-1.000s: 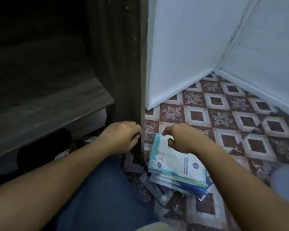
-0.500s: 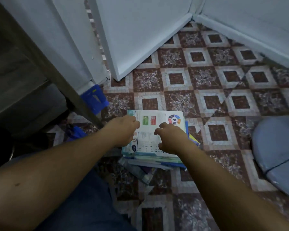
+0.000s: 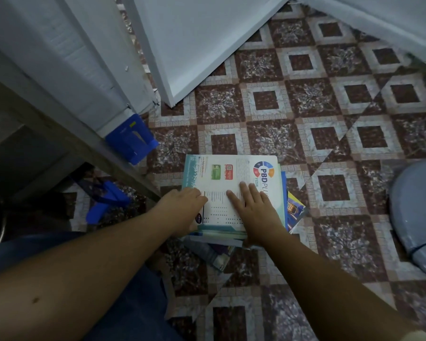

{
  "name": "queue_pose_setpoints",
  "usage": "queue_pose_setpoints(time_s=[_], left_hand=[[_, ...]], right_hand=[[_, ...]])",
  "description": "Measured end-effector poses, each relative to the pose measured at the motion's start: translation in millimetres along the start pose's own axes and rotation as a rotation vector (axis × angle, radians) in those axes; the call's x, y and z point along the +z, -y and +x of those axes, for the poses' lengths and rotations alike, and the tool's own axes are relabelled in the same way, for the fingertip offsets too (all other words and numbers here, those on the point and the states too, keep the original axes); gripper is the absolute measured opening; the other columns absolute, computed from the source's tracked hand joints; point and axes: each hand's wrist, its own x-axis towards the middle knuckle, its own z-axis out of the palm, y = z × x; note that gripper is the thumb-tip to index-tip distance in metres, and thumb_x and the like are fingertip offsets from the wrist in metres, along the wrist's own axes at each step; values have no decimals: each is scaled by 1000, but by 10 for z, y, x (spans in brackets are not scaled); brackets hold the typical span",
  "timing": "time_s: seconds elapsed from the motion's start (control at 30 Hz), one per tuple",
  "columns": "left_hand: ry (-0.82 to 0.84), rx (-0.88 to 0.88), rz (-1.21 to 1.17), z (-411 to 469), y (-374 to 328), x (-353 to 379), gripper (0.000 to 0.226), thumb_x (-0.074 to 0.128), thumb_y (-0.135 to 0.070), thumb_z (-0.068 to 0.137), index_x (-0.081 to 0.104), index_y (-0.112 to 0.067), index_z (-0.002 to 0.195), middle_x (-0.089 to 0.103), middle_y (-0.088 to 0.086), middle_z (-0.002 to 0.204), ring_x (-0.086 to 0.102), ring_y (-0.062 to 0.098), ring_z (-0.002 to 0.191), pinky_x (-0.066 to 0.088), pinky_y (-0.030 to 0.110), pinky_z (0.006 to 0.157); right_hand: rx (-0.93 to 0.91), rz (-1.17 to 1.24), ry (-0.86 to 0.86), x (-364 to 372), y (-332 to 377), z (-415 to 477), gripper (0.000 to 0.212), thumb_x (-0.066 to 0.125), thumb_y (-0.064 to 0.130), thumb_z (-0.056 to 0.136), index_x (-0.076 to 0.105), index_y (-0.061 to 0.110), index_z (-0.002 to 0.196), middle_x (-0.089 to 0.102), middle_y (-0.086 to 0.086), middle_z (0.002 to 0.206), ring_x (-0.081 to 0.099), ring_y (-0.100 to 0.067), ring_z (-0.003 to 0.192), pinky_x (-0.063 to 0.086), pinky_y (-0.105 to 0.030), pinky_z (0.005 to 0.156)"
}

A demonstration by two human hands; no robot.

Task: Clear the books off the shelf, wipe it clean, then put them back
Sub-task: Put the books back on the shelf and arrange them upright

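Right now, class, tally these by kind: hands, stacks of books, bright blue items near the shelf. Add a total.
Hands: 2 (left hand, right hand)
Stacks of books: 1
Bright blue items: 2 (upper, lower)
Total: 5

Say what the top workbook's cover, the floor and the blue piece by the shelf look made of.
Workbook: coated paper or card, likely; colour-printed cover, thin page edges.
Floor: probably sheet vinyl, not tile; the printed pattern breaks along diagonal seams.
Blue piece: moulded plastic, smooth, uniform colour, crisp edges.
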Motion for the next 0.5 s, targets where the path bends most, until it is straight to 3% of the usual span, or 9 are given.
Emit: queue_pose_setpoints(time_s=[0.5], left_hand=[[227,-32,-114,-75,-5,115,91,69,-56,79,22,-22,149,41,2,143,41,23,129,42,42,102]], right_hand=[[-135,-32,133,-176,51,-99,102,67,30,88,-12,18,152,-11,-35,153,5,-55,140,25,-58,112]])
